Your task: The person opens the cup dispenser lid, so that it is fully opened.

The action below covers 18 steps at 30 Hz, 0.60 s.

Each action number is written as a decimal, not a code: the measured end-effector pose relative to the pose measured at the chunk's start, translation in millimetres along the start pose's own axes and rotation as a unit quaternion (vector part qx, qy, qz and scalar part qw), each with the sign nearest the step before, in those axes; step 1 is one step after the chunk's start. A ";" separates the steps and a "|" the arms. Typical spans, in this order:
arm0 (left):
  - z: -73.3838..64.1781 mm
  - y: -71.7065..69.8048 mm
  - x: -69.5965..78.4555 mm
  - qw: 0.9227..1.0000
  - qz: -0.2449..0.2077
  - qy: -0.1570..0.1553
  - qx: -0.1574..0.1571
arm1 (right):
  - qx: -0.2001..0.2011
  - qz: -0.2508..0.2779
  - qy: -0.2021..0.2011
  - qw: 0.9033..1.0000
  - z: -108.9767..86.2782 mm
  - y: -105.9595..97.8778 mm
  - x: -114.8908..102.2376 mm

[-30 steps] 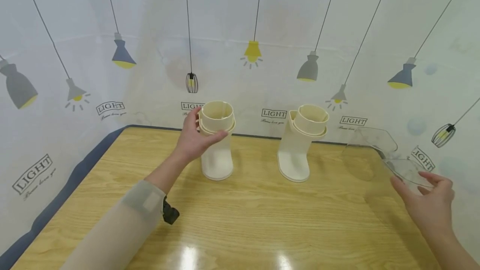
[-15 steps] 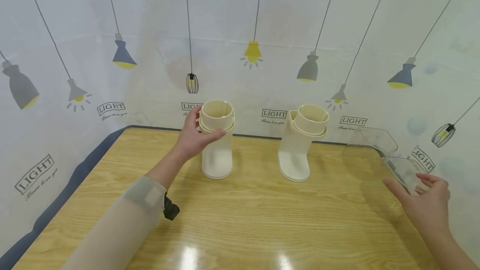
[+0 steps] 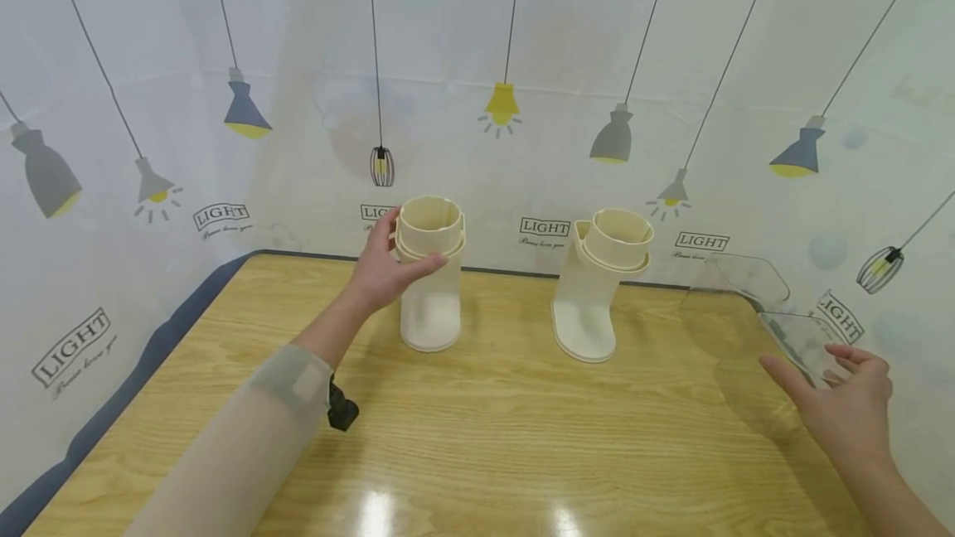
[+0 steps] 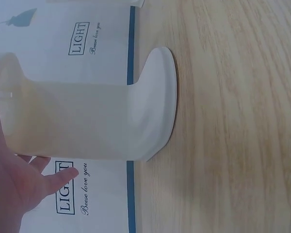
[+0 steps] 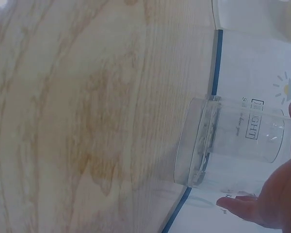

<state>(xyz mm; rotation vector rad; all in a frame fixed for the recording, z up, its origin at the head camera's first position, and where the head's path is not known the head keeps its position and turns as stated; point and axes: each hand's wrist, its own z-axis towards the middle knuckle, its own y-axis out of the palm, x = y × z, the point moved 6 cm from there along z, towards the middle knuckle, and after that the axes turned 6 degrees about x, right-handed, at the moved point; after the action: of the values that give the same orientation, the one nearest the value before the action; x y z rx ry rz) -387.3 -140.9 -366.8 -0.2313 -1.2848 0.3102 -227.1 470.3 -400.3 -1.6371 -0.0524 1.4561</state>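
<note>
My left hand point(image 3: 384, 268) grips a cream boot-shaped plastic stand point(image 3: 431, 317) near its round open top, thumb across the front of the collar. In the left wrist view, this upright stand point(image 4: 82, 121) has a flat rounded foot on the wood. A matching cream stand point(image 3: 585, 317) is upright to its right. At the table's right side my right hand point(image 3: 850, 404) holds a clear plastic container point(image 3: 753, 396), with thumb and fingers spread around its upper part. In the right wrist view, the clear container point(image 5: 247, 133) shows a wider base, with fingers point(image 5: 240, 208) beside it.
Another clear container point(image 3: 731, 301) stands behind, at the far right corner. All sit on a wood-grain table point(image 3: 522, 437) with a dark blue edge. A white curtain point(image 3: 440, 40) printed with lamps hangs close behind it. A black device point(image 3: 341, 411) is on my left wrist.
The left-hand stand has straightened and shifted slightly back and left with my hand. My right hand and its clear container have moved a little left, then stayed nearly still.
</note>
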 end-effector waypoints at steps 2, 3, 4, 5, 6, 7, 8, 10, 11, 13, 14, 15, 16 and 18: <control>1.6 -0.7 -0.3 1.000 -0.001 0.001 -0.002 | 0.001 0.001 -0.001 1.000 0.0 -0.1 0.0; 2.4 -1.1 -0.3 1.000 -0.004 0.002 -0.003 | 0.000 0.000 -0.001 1.000 0.0 -0.1 -0.1; 2.9 -1.6 -0.1 1.000 -0.006 0.004 -0.005 | -0.001 -0.001 -0.002 1.000 0.0 -0.1 -0.3; 3.5 -2.0 -0.1 1.000 -0.007 0.005 -0.008 | -0.001 -0.002 -0.002 1.000 0.1 -0.1 -0.5; 3.9 -2.5 0.0 1.000 -0.008 0.006 -0.011 | -0.001 -0.003 -0.001 1.000 0.2 -0.1 -0.7; 4.3 -2.8 0.1 1.000 -0.009 0.007 -0.014 | -0.002 -0.004 -0.002 1.000 0.2 0.0 -0.9; 4.8 -2.9 -0.2 1.000 -0.012 0.007 -0.017 | -0.003 -0.004 -0.001 1.000 0.2 0.0 -1.1; 5.4 -3.4 -0.8 1.000 -0.014 0.007 -0.021 | -0.004 -0.004 -0.002 1.000 -0.2 0.1 -1.3; 5.9 -3.3 -0.8 1.000 -0.017 0.010 -0.023 | -0.004 -0.003 -0.002 1.000 -0.2 0.2 -1.2; 6.6 -3.2 -0.7 0.999 -0.024 0.013 -0.026 | -0.005 -0.003 -0.002 1.000 -0.1 0.3 -0.9; 7.0 -3.2 -0.6 0.999 -0.026 0.014 -0.027 | -0.005 -0.002 -0.002 1.000 0.0 0.3 -0.7; 7.2 -3.3 -0.4 0.999 -0.026 0.015 -0.028 | -0.005 -0.002 -0.003 1.000 0.2 0.3 -0.4; 7.5 -3.4 0.0 0.999 -0.027 0.017 -0.031 | -0.006 -0.002 -0.004 1.000 0.4 0.3 -0.2; 8.3 -3.5 -0.1 0.999 -0.026 0.015 -0.036 | -0.007 -0.002 -0.006 1.000 0.5 0.3 0.0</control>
<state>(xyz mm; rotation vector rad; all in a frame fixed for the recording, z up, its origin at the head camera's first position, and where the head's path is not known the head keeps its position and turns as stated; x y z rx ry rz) -395.0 -144.3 -363.5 -0.2615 -1.2709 0.2159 -227.7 470.4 -400.4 -1.6390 -0.0728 1.4652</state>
